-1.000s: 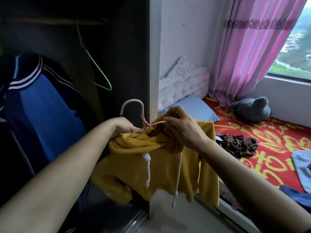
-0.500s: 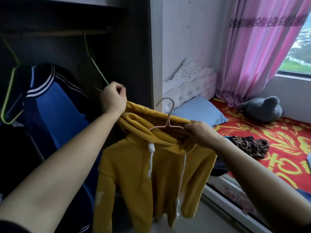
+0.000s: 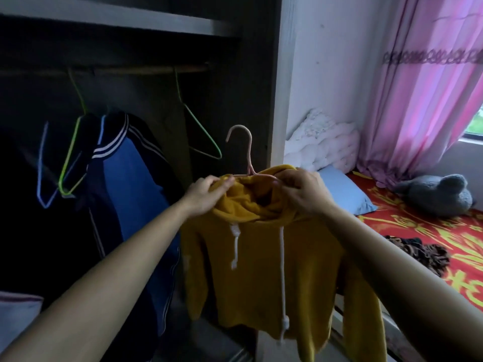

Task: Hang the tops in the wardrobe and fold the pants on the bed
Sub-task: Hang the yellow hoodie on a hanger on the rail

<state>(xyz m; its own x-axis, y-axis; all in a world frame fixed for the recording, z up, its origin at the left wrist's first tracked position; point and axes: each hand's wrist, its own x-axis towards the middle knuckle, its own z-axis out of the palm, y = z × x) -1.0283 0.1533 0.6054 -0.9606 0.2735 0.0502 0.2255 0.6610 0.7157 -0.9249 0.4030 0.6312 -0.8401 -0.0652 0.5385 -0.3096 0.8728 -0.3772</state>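
A mustard yellow hoodie point(image 3: 264, 278) with white drawstrings hangs on a pink hanger point(image 3: 245, 152) in front of the open wardrobe point(image 3: 251, 82). My left hand point(image 3: 206, 194) grips the hoodie's left shoulder over the hanger's arm. My right hand point(image 3: 300, 194) grips the right shoulder and hood edge. The hanger's hook points up, below the wooden rail point(image 3: 130, 70) and apart from it. A dark patterned garment point(image 3: 423, 252) lies crumpled on the bed point(image 3: 428, 231).
A blue and navy striped jacket point(image 3: 130, 184) hangs on the rail at left. Empty green hangers point(image 3: 201, 131) and a blue hanger point(image 3: 43, 178) hang beside it. A grey plush toy point(image 3: 436, 194), blue pillow point(image 3: 345, 192) and pink curtain point(image 3: 423, 100) lie to the right.
My left hand dropped from beside the green hanger to the hoodie's left shoulder. The hoodie now hangs straighter on the pink hanger, and the hook stands upright.
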